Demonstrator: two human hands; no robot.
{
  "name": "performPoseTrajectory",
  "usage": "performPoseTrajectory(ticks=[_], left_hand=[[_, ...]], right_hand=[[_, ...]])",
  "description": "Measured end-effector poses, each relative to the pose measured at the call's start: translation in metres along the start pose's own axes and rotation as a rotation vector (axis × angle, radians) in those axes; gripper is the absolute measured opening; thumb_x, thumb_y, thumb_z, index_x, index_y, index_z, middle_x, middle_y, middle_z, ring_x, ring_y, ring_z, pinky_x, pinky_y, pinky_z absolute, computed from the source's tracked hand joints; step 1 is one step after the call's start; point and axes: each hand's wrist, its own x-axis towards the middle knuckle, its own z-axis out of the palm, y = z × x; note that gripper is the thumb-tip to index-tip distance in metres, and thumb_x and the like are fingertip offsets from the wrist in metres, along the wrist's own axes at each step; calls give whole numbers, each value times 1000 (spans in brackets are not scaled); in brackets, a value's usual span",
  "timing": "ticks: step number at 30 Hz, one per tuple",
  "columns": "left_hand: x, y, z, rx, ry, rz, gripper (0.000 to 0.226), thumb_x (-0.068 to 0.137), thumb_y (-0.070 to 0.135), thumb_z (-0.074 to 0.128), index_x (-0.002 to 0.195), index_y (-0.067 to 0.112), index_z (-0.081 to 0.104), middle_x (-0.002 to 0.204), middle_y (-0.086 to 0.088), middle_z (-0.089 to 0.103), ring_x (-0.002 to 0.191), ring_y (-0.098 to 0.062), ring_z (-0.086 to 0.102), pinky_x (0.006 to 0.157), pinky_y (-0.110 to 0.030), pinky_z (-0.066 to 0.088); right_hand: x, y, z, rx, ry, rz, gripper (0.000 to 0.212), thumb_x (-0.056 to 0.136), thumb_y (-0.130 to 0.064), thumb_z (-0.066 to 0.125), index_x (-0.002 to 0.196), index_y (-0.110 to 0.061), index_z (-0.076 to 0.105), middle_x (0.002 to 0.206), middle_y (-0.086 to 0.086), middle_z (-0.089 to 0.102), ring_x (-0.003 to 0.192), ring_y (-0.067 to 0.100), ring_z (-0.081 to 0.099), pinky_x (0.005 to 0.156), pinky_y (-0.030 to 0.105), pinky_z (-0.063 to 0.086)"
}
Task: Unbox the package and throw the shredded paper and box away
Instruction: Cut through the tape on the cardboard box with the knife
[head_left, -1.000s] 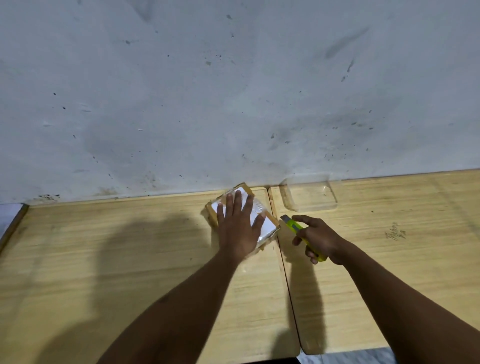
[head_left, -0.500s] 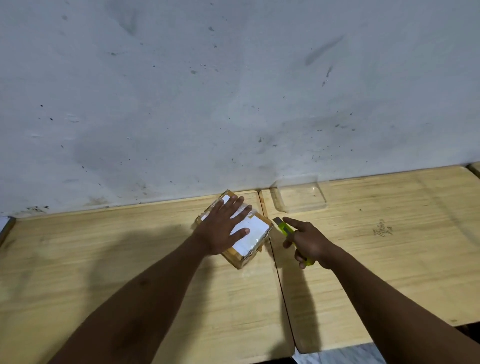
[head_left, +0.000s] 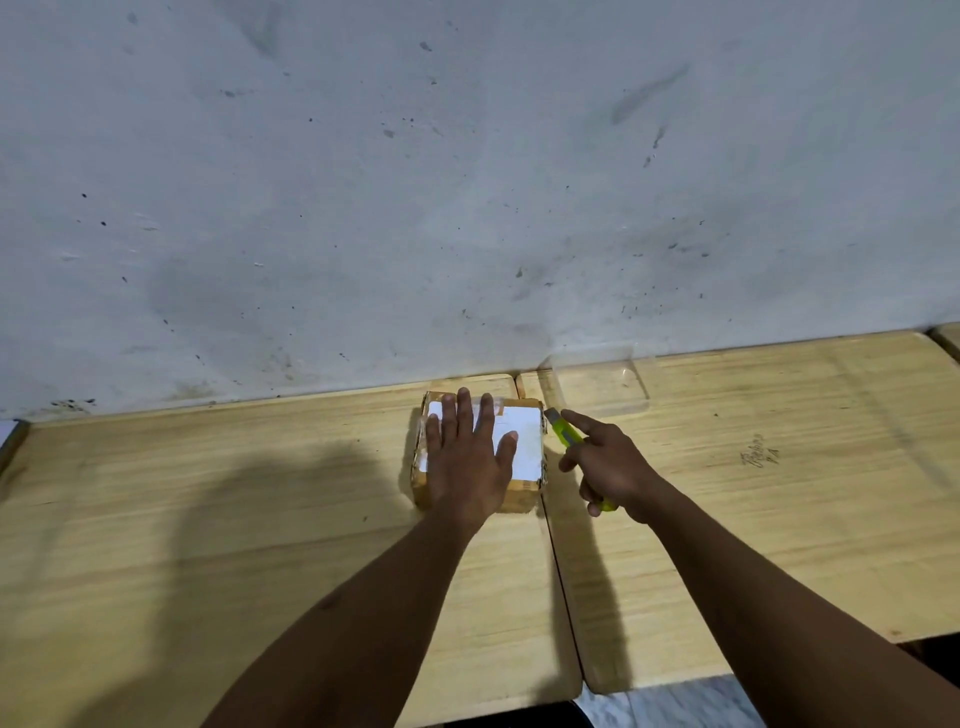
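Note:
A small cardboard box (head_left: 527, 447) with a white label and clear tape lies on the left wooden table (head_left: 208, 519), near the wall. My left hand (head_left: 467, 457) rests flat on its top, fingers spread. My right hand (head_left: 608, 462) grips a yellow-green utility knife (head_left: 563, 430), index finger stretched along it. The knife's tip sits right at the box's far right corner. The box is closed, so its contents are hidden.
A clear plastic tray (head_left: 597, 387) stands against the wall just behind the knife, on the right table (head_left: 805, 493). A narrow gap (head_left: 558, 571) separates the two tables. The grey wall (head_left: 467, 182) closes off the back. Floor shows at the tables' front edge.
The box has turned from a diagonal lie to square with the wall under my left hand. My right hand has brought the knife up to the box's right corner.

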Motion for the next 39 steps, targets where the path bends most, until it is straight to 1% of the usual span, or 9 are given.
performPoseTrajectory(ticks=[11, 16, 19, 22, 26, 28, 32, 37, 39], left_hand=[[1, 0, -1, -11, -3, 10, 65, 101, 58, 12, 157, 27, 2, 165, -4, -8, 151, -26, -15, 122, -45, -8], [1, -1, 2, -8, 15, 19, 65, 101, 57, 13, 157, 25, 5, 165, -6, -3, 151, -27, -10, 122, -47, -4], [1, -1, 1, -11, 9, 21, 65, 101, 57, 11, 157, 25, 4, 165, -6, -3, 151, -27, -10, 122, -47, -4], [1, -2, 3, -15, 9, 27, 64, 102, 56, 14, 157, 25, 4, 165, -7, -4, 151, -27, -11, 122, -47, -5], [4, 1, 4, -20, -2, -7, 64, 101, 56, 12, 157, 24, 3, 165, -7, -5, 151, -27, -12, 120, -49, -10], [5, 4, 4, -23, -17, -35, 65, 101, 55, 11, 157, 24, 1, 165, -7, -7, 151, -28, -13, 119, -50, -11], [3, 7, 4, -9, -27, -46, 64, 102, 54, 12, 157, 22, -1, 165, -8, -9, 151, -29, -14, 121, -52, -8], [3, 8, 4, 2, -34, -45, 65, 102, 54, 12, 157, 21, -1, 165, -9, -9, 150, -30, -14, 121, -53, -6], [4, 8, 3, 5, -41, -48, 65, 102, 53, 12, 157, 21, -1, 164, -9, -10, 150, -30, -14, 120, -53, -6]], right_hand=[[-6, -7, 2, -28, 21, -30, 65, 89, -2, 39, 143, -38, 44, 99, 17, 66, 41, 20, 46, 38, 25, 43], [-8, -9, 4, -119, 13, -60, 67, 88, -3, 35, 142, -41, 45, 88, 16, 63, 44, 20, 46, 38, 24, 44], [-9, -11, 6, -180, 10, -75, 67, 89, -3, 33, 144, -41, 43, 87, 16, 62, 45, 20, 46, 40, 26, 45], [-10, -20, 7, -267, -24, -79, 72, 84, 0, 35, 148, -34, 39, 84, 8, 54, 48, 25, 51, 42, 28, 48], [-4, -39, 11, -428, -58, -62, 66, 86, 0, 38, 149, -21, 36, 99, 11, 51, 52, 29, 58, 42, 29, 49], [7, -42, 11, -477, -66, -48, 59, 86, -1, 38, 144, -14, 41, 94, 15, 55, 49, 29, 59, 39, 27, 47], [20, -46, 5, -518, -141, 21, 52, 82, -3, 36, 130, -4, 53, 80, 20, 62, 50, 31, 54, 44, 27, 44], [19, -44, 4, -520, -164, 42, 53, 81, -2, 35, 130, -3, 54, 71, 17, 56, 46, 27, 47, 43, 27, 42], [16, -42, 3, -509, -183, 55, 52, 84, -3, 34, 132, -1, 52, 74, 18, 56, 46, 26, 46, 43, 26, 42]])
